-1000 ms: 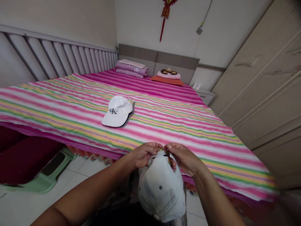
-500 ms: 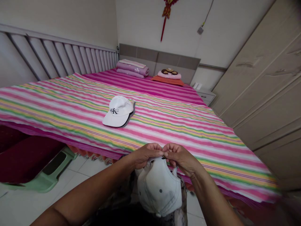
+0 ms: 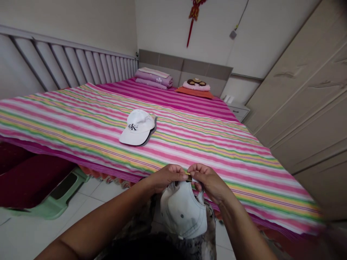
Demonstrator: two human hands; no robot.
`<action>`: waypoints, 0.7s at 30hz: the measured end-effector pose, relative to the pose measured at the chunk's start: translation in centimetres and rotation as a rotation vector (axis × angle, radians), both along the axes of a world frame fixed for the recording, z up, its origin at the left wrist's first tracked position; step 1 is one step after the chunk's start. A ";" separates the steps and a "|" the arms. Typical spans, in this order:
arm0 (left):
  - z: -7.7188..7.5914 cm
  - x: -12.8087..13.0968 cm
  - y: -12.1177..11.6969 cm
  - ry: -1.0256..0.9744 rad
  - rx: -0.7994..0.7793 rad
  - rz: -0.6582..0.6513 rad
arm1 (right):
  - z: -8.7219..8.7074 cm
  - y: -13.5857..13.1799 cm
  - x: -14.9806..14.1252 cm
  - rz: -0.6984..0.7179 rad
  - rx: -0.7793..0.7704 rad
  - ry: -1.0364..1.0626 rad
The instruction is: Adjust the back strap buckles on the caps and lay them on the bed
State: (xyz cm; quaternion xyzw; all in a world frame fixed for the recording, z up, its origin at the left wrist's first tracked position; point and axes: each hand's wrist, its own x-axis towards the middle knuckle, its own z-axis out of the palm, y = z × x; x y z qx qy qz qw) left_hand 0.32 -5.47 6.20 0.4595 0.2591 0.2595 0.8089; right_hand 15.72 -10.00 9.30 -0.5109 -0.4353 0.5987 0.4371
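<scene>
A white baseball cap (image 3: 183,213) hangs in front of my body, its rear opening uppermost. My left hand (image 3: 169,177) pinches one side of the back strap between thumb and fingers. Close beside it, my right hand (image 3: 207,180) is closed on the strap's other side. Between the two thumbs shows a small brass-coloured buckle (image 3: 189,177). The cap's brim is hidden. Beyond my hands, on the bed, rests a second white cap (image 3: 139,124) with black letters on its front, brim toward me.
The bed's striped sheet (image 3: 222,148) spreads before me. Folded purple bedding (image 3: 153,77) and a pink bundle (image 3: 196,86) lie near the headboard (image 3: 162,61). At lower left stands a green stool (image 3: 58,198) beside dark red cloth (image 3: 35,180). A wardrobe (image 3: 303,108) is at right.
My hands have parted slightly at the strap, and the buckle now shows between them. The held cap has shifted up a little. The cap on the bed rests where it was.
</scene>
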 end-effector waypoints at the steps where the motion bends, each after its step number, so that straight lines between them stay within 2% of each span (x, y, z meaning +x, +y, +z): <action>1: 0.0 0.0 0.0 -0.008 -0.007 0.013 | 0.0 0.0 -0.1 0.003 0.000 0.002; 11: -0.1 0.2 -0.1 -0.084 -0.104 0.109 | -0.2 0.0 -0.6 0.051 -0.027 0.087; 18: -0.7 0.2 -0.5 -0.053 0.058 0.151 | -0.4 0.0 0.3 0.142 -0.098 -0.064; 21: -0.4 0.0 -0.4 -0.068 0.022 0.115 | -0.7 -0.1 0.9 0.177 -0.084 0.055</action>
